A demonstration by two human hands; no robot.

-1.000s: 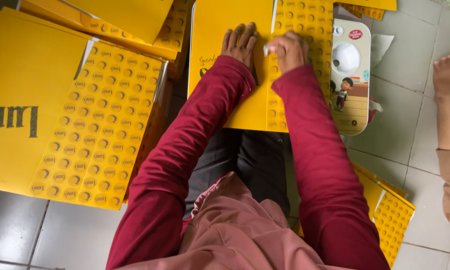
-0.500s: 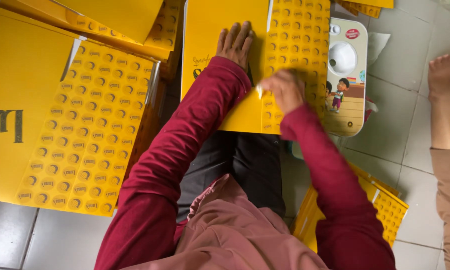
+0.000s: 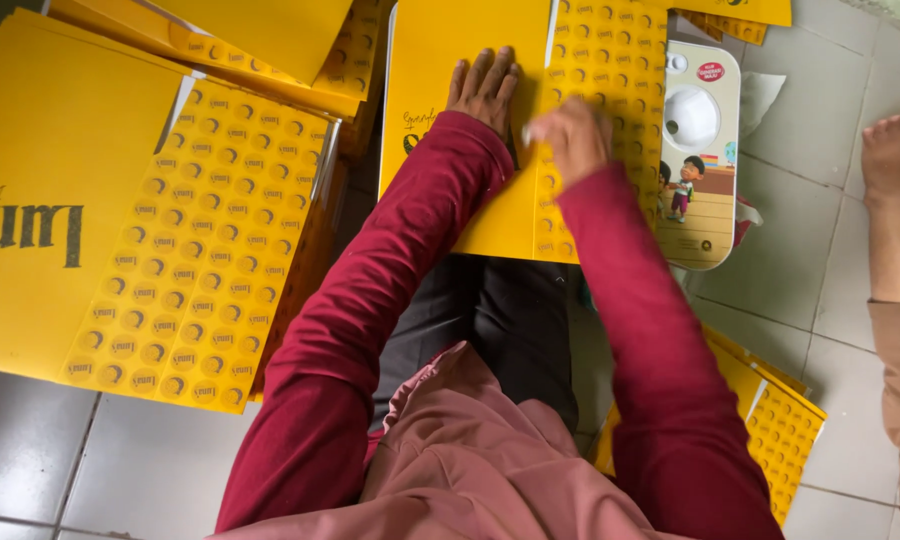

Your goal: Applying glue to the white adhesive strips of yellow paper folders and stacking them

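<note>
Two bare hands, both in dark red sleeves, over yellow folded carton lying flat on lap and tiled floor. Left hand: pressed palm-down on plain yellow panel, fingers extended and close together, gripping nothing; unmoved since a second earlier. Right hand: loosely closed at seam beside dotted yellow flap, small white scrap pinched at fingertips; blurred, so exact grip hard to tell. Slid down along seam from upper edge within last second, then slightly back up; judged a pressing or smoothing pass along fold, carton not yet set aside. Nearby: stack of like yellow cartons at left; more yellow cartons at lower right; illustrated blister pack with white round item just beside dotted flap; another person's bare foot at right edge
</note>
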